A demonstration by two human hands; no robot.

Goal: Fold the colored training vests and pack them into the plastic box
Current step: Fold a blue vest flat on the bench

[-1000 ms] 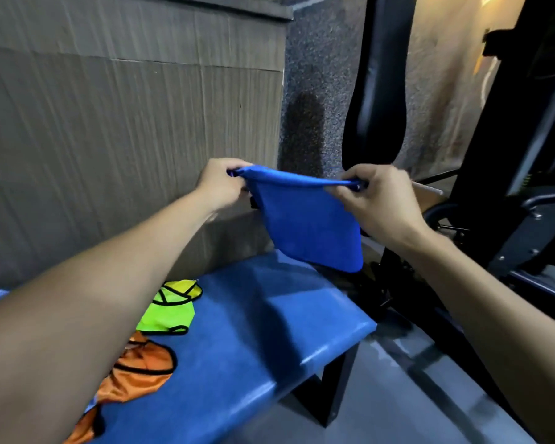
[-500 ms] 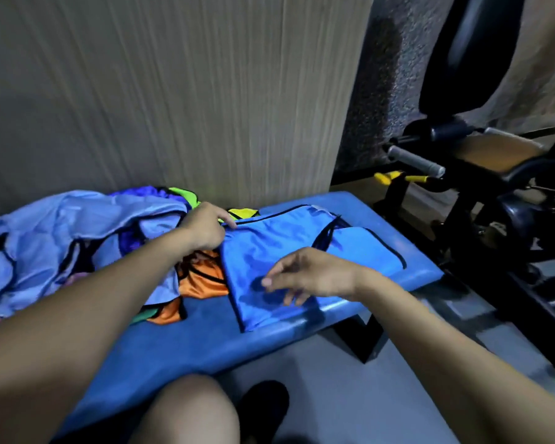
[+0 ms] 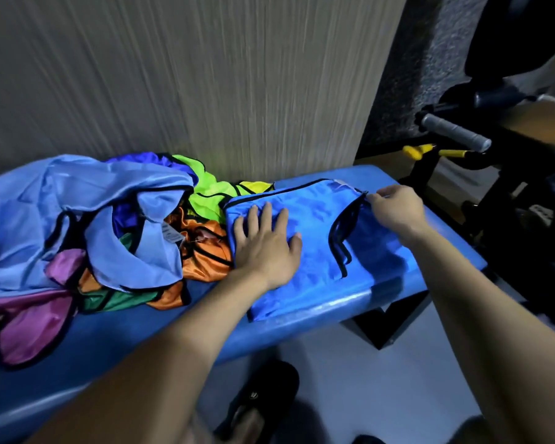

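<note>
A bright blue vest (image 3: 321,225) with black trim lies spread on the right end of the blue padded bench (image 3: 302,318). My left hand (image 3: 266,245) presses flat on its left part, fingers straight. My right hand (image 3: 394,206) pinches the vest's far right corner near the black-edged opening. To the left lies a heap of other vests: light blue (image 3: 87,206), neon green (image 3: 212,193), orange (image 3: 205,254), purple (image 3: 29,325) and dark green. No plastic box is in view.
A wood-grain wall panel (image 3: 189,75) runs behind the bench. Black gym equipment with a grey grip (image 3: 455,133) and yellow handles (image 3: 430,152) stands at the right. A black sandal (image 3: 260,398) and my knees are on the grey floor below.
One second ago both hands held the blue vest up in the air. It now lies on the bench; my left hand has flattened on it and my right has moved to its far right corner.
</note>
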